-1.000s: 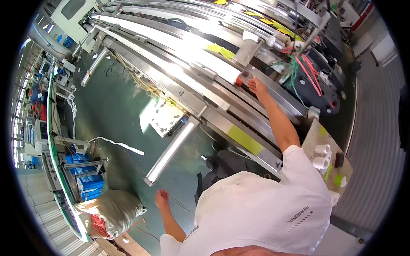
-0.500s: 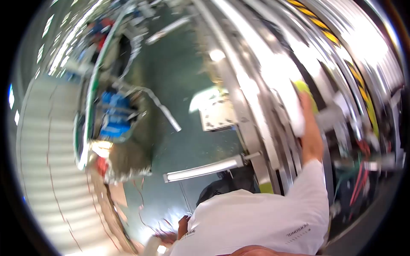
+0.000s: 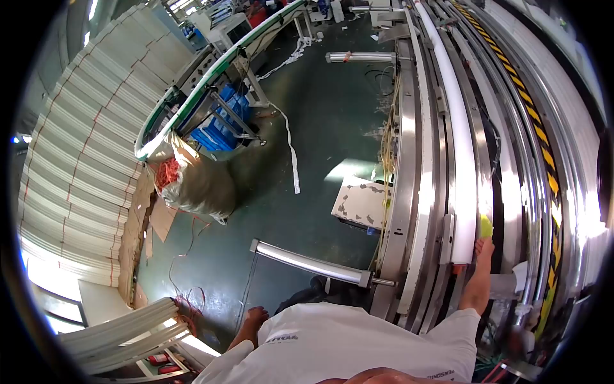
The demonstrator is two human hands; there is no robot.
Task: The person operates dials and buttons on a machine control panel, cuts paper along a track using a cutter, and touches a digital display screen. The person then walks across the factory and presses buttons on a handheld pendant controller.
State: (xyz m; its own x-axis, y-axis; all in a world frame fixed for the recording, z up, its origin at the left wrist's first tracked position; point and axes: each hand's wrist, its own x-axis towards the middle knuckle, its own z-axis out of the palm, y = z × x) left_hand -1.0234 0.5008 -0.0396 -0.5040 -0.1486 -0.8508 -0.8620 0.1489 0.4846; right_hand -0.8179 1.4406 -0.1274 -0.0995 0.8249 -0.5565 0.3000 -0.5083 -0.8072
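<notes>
My right hand (image 3: 484, 249) reaches down onto the long machine at the right. Its fingers are closed on a small flat yellow-green piece (image 3: 486, 226); its exact kind cannot be made out. This piece lies at the near end of a bright metal strip, beside a long white roller (image 3: 465, 160). Low by my body on the left side, my left hand (image 3: 256, 314) hangs over the green floor with its fingers loosely apart, holding nothing.
A metal cylinder (image 3: 310, 261) juts from the machine across the floor in front of me. A speckled box (image 3: 360, 201) stands beside the machine. At the left are a stuffed sack (image 3: 204, 189), blue crates (image 3: 224, 121) and stacked white panels (image 3: 77, 147).
The view has swung and sharpened, so the machine shows more upright and the sack is clearer. My right hand appears lower in view, still with the yellow-green piece.
</notes>
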